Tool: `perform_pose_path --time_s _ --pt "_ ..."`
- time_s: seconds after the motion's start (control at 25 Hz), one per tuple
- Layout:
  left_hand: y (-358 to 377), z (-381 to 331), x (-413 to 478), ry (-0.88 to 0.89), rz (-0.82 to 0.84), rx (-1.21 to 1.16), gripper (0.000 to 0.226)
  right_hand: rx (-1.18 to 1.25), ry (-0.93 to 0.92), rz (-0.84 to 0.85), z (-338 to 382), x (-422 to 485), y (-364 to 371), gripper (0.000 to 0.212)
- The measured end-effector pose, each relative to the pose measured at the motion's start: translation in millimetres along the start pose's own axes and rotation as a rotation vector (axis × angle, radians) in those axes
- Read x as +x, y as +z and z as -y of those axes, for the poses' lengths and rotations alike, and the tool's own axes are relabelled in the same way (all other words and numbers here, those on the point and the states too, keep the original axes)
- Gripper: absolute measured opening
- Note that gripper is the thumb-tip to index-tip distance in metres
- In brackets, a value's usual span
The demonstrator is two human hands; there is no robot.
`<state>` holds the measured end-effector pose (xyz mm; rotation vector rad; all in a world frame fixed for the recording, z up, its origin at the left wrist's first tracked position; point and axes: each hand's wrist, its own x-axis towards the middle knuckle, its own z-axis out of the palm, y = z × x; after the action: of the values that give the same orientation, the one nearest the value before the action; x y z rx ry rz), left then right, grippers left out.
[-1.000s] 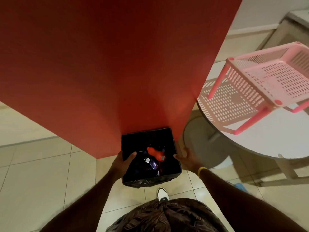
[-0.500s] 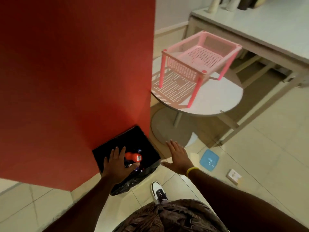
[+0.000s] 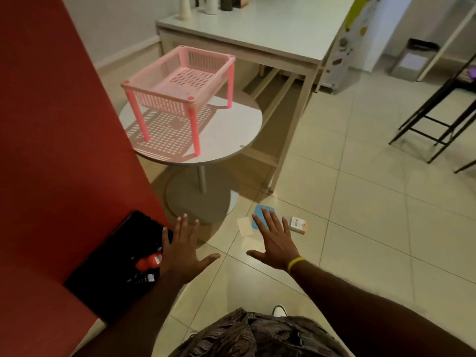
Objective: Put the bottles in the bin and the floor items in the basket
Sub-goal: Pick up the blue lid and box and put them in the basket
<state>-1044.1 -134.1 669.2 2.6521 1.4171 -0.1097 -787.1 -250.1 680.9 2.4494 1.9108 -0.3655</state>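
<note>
A black-lined bin (image 3: 113,264) stands on the floor against the red wall, with a red bottle (image 3: 148,262) and darker bottles inside. My left hand (image 3: 183,251) is spread flat beside the bin's right edge, holding nothing. My right hand (image 3: 274,240) is also spread, empty, above the floor items: a blue flat piece (image 3: 258,213) partly hidden by the fingers, a beige paper (image 3: 244,226) and a small white-orange box (image 3: 298,224). The pink perforated basket (image 3: 180,81) stands on its legs on the round white table (image 3: 231,124).
The red wall (image 3: 64,150) fills the left. A long white table (image 3: 270,29) with cups stands behind the round one, whose base (image 3: 201,197) rests on the tiles. Black stool legs (image 3: 438,117) are at the right. My shoe (image 3: 279,310) shows at the bottom.
The view has swung right, away from the bin. Both hands have let go of the bin and opened; the right hand has moved over the floor items.
</note>
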Motion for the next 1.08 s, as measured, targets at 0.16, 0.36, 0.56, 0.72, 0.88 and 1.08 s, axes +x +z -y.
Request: perform_pose_path --time_s 0.16,0.36,0.56,0.72,0.88,1.08 --pt "4.1 -77.3 7.7 0.078 -0.014 0.048 0.116 -0.001 0.092 -0.012 -73.8 -41.8 7.6 0.105" --pt "16.4 -174.9 7.0 0.150 0.011 0.130 0.116 0.032 0.180 0.006 -178.6 -99.9 11.2 0.107" --pt "25.4 -262.4 19.8 0.194 0.036 0.149 0.117 0.038 0.246 0.032 -272.5 -144.6 6.4 0.107" --pt "25.8 -305.7 40.4 0.237 0.038 0.179 0.117 0.046 0.274 0.040 -319.8 -152.3 3.2 0.108" --pt "26.1 -325.5 67.2 0.237 0.062 0.219 0.117 0.060 0.294 0.059 -343.1 -139.0 3.5 0.108" --pt "37.5 -332.0 115.0 0.210 0.120 0.232 0.118 0.028 0.273 0.094 -366.9 -99.2 -3.5 0.107"
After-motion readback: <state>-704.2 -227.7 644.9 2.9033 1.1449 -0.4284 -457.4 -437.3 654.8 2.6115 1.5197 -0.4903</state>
